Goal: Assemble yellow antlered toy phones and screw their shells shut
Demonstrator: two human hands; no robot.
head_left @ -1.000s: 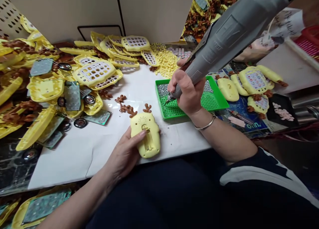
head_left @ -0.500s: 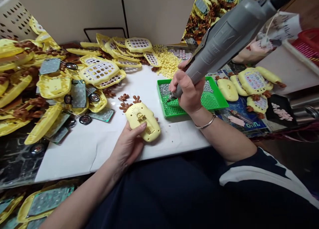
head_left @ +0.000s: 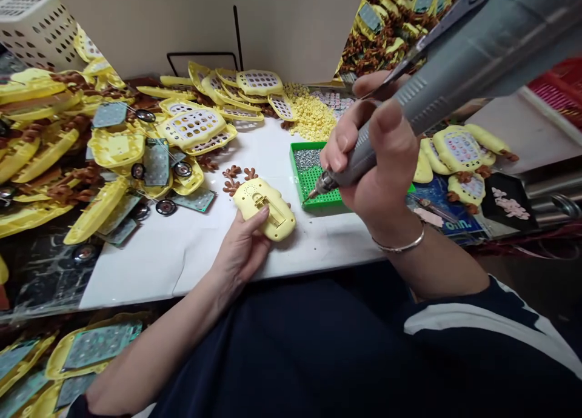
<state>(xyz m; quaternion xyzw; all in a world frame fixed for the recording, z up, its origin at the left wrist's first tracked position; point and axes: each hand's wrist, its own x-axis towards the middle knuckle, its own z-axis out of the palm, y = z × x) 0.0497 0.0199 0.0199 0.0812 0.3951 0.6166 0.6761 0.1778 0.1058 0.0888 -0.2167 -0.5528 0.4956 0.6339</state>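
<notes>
My left hand grips a yellow toy phone with brown antlers, its back face up and the battery compartment uncovered, thumb resting at that compartment. Held in my right hand is a grey electric screwdriver, slanting down to the left. Its bit points at the near left part of a green perforated tray, right of the toy phone and apart from it. Small silver screws fill the far side of that tray. Whether a screw sits on the bit is too small to tell.
Yellow shells, green circuit boards and wired round speakers heap up at left. Behind lie small yellow buttons before a large carton. At right are assembled toy phones and a black tray of pink pieces.
My right hand has lifted the screwdriver up toward the camera, its bit now nearer the tray's front left edge. The left hand still holds the toy phone. The view has shifted slightly.
</notes>
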